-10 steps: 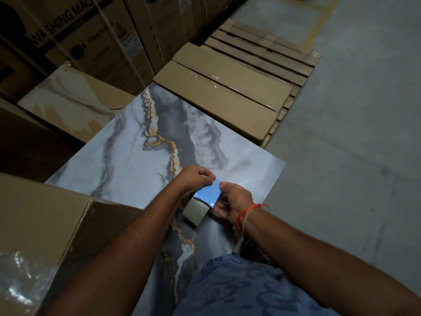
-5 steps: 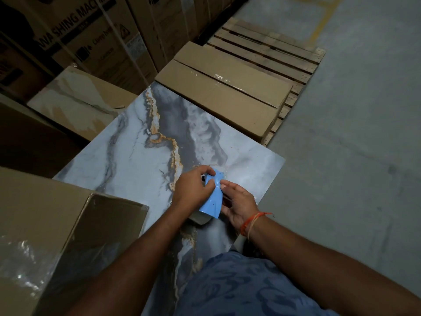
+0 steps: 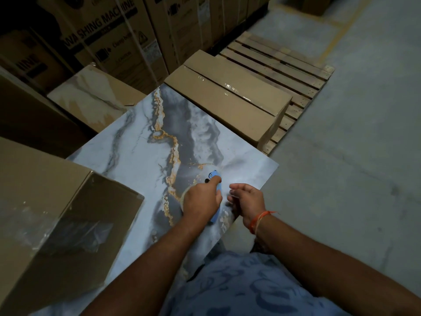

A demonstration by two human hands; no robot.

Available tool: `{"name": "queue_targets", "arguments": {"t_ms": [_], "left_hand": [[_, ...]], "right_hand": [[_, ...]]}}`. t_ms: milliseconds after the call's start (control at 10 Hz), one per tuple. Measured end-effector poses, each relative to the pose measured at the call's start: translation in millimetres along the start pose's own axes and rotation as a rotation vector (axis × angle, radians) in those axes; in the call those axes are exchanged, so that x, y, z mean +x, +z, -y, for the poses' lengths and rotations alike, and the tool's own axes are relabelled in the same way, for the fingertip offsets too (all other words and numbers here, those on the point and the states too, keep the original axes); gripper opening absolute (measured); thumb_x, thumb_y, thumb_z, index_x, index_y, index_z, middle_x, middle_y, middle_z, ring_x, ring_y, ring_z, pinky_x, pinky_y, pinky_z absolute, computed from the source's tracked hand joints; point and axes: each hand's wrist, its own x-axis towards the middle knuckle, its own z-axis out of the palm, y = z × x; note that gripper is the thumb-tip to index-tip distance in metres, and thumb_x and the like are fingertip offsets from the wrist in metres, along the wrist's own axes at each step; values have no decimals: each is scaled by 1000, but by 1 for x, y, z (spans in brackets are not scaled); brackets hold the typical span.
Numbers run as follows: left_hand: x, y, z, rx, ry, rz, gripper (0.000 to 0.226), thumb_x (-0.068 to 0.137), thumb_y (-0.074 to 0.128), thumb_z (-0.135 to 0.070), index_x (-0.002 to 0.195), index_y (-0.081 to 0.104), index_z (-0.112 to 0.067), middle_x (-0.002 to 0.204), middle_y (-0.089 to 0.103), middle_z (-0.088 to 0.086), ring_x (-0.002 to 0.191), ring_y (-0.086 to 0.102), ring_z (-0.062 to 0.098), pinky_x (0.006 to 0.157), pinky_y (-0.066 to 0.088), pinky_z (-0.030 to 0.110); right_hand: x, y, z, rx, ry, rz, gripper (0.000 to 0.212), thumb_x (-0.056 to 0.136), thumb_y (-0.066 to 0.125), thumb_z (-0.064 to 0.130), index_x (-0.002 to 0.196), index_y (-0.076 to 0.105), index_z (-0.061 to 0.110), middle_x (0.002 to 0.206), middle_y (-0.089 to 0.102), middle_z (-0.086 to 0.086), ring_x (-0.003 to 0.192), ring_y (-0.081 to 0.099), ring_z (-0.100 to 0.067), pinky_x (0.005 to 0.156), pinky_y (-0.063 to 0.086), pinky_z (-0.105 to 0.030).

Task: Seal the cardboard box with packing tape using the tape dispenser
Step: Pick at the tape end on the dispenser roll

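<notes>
My left hand (image 3: 201,202) gripped the tape dispenser (image 3: 216,197), right hand (image 3: 247,200) loosely curled and empty — the cardboard box (image 3: 57,213) at left awaited sealing.

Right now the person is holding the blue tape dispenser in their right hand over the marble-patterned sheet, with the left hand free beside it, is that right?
Not quite: the hands are swapped. The head view shows the blue tape dispenser in the grip of the left hand, over the marble-patterned sheet. The right hand is the free one beside it, fingers loosely curled.
</notes>
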Motion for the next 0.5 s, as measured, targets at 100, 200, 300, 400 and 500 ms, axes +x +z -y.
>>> {"name": "queue_targets", "arguments": {"t_ms": [100,200,300,400,500], "left_hand": [[-8,6,-9,87,3,-21,38,100,52,-34,138,54,-29,76,67,8,63,55,23,59,45,35],[-8,5,-14,115,-34,43,50,101,53,-38,149,41,-32,84,69,11,71,62,27,61,44,34],[-7,-1,-25,134,-97,103,68,99,53,-46,157,19,-31,92,71,16,81,69,34,70,55,40],[-14,-8,-42,168,-175,108,77,98,55,-50,157,10,-28,94,71,17,80,69,35,68,53,40],[-23,-12,-58,231,-242,39,77,96,59,-49,156,16,-25,94,70,15,81,67,33,66,53,40]], "right_hand": [[0,-18,7,-50,21,52,21,88,53,-9,85,67,6,65,58,-13,51,53,-19,45,46,-22],[0,-31,12,-92,66,117,20,87,54,-7,90,67,8,66,60,-12,52,53,-19,41,40,-19],[-1,-47,22,-160,94,211,18,89,55,-4,97,67,7,68,62,-12,54,54,-17,42,40,-18],[0,-64,32,-227,97,292,19,90,55,-2,100,69,7,74,63,-12,59,56,-17,46,42,-20],[0,-75,40,-264,80,358,18,90,54,-1,98,69,7,75,63,-9,57,54,-14,45,37,-20]]}}
